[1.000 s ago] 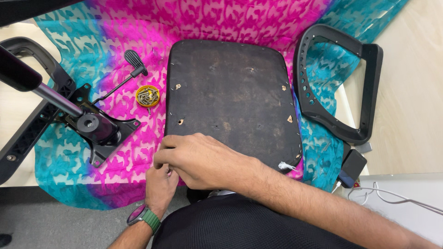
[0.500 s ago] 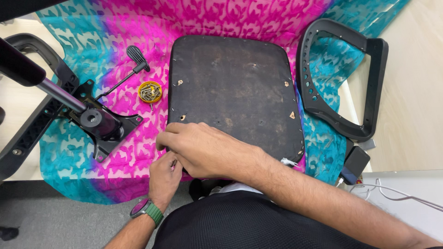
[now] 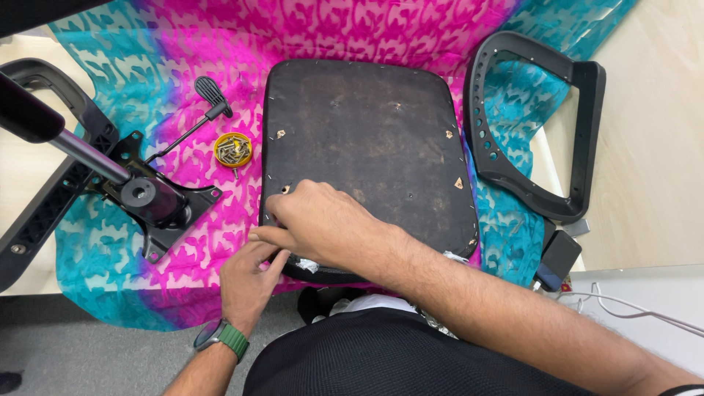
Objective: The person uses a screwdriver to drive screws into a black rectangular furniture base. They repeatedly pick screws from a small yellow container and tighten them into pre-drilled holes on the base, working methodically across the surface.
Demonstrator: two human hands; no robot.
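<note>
Here both hands meet at the near-left corner of the upturned seat base (image 3: 367, 147), which lies on the pink-and-teal cloth (image 3: 147, 81). Right hand (image 3: 323, 224) rests curled over that edge, fingers narrow; left hand (image 3: 246, 286) pinches beneath it, contents hidden. Left of the seat: screw cup (image 3: 233, 149), lever handle (image 3: 209, 103), tilt mechanism (image 3: 150, 198). Right: armrest loop (image 3: 579, 132).

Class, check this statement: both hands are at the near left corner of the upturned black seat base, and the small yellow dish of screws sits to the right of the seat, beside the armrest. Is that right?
Not quite. The head view shows the yellow dish of screws to the left of the seat base, near the lever, not beside the armrest. The left hand and right hand are at the near left corner, as stated.
</note>
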